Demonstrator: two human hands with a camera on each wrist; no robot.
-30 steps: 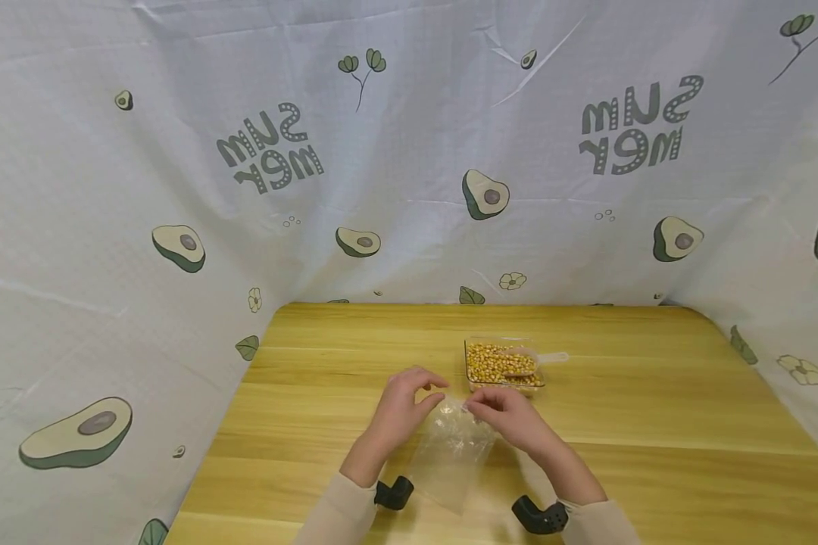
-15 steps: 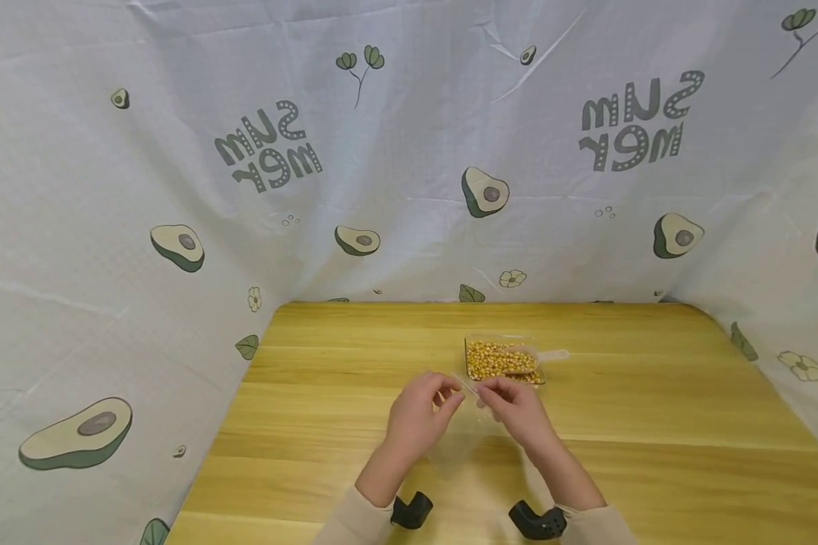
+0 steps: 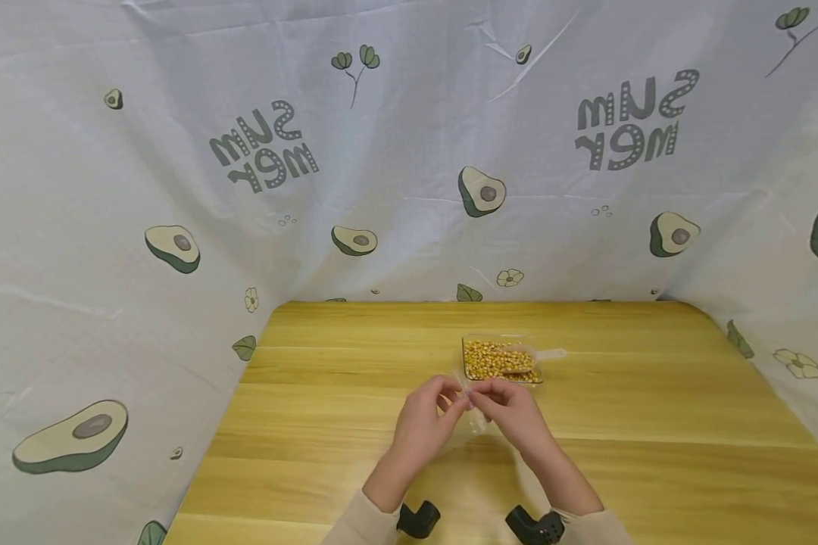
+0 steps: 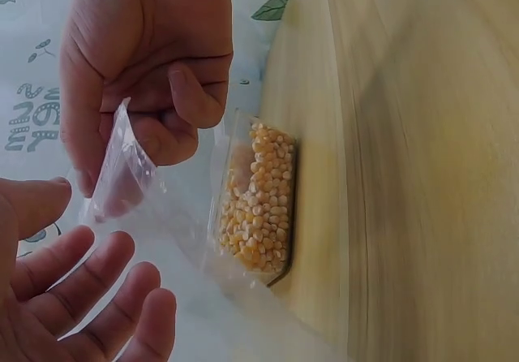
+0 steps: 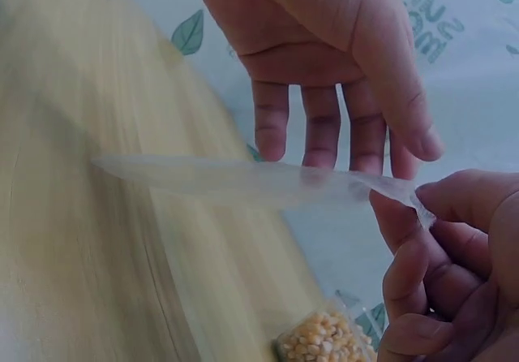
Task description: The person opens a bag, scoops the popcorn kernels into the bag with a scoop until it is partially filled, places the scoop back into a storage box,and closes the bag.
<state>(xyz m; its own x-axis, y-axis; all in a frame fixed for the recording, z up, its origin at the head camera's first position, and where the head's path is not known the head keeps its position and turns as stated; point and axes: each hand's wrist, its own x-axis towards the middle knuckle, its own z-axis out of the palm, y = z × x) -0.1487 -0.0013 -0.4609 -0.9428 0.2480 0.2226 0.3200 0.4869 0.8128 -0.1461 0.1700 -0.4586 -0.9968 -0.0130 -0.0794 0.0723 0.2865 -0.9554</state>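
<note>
A clear plastic bag [image 5: 219, 182] hangs between my hands, seen nearly edge-on in the right wrist view. Its mouth corner is pinched between the thumb and index finger of my right hand [image 3: 514, 412]. My left hand [image 3: 423, 420] is at the bag's other side. In the left wrist view its thumb and fingers stand apart, fingertips [image 4: 117, 248] close to the film [image 4: 126, 179]; whether they touch it I cannot tell. In the head view the bag is faint and partly hidden by the hands.
Just beyond my hands stands a clear container [image 3: 504, 381] of yellow corn kernels [image 3: 487, 359]. A translucent scoop [image 3: 551, 353] lies in the corn, handle pointing right. The wooden table [image 3: 627, 393] meets an avocado-printed cloth [image 3: 409, 151] at its back and sides.
My left hand has moved right and slightly forward, up close to my right hand. The bag, which lay flatter and more visible, has been lifted and turned. The right hand keeps its pinch.
</note>
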